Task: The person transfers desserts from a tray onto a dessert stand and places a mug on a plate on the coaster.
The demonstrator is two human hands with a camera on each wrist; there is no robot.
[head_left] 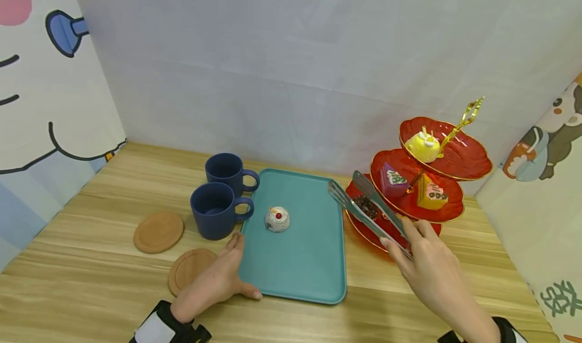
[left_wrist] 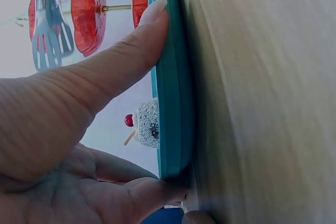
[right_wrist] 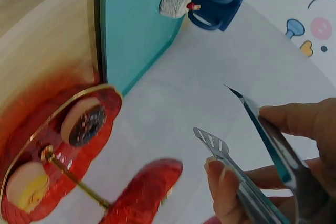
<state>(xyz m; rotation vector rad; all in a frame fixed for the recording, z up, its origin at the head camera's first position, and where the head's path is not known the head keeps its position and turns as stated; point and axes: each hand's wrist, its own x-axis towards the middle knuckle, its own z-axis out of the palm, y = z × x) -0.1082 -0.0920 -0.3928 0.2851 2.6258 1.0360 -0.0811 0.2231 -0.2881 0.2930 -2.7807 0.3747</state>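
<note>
My left hand [head_left: 223, 272] rests at the near left corner of a teal tray [head_left: 304, 262], its thumb against the near edge and its fingers along the left side. On the tray sits a small white-speckled cake [head_left: 277, 219] topped with a red cherry. My right hand [head_left: 429, 257] holds metal tongs [head_left: 370, 222] with slotted ends, spread apart with nothing between them. In the head view, the tongs overlap the lowest plate of a red three-tier stand [head_left: 473, 156], close to a chocolate doughnut [head_left: 365, 207] with sprinkles.
A purple cake [head_left: 393, 180] and a yellow cake [head_left: 431, 194] lie on the middle tier, with a round yellow cake [head_left: 423, 146] above. Left of the tray stand two blue mugs [head_left: 213, 216], [head_left: 224, 168]. Two wooden coasters [head_left: 159, 233], [head_left: 188, 267] lie nearby. A pale wall [head_left: 273, 80] bounds the back.
</note>
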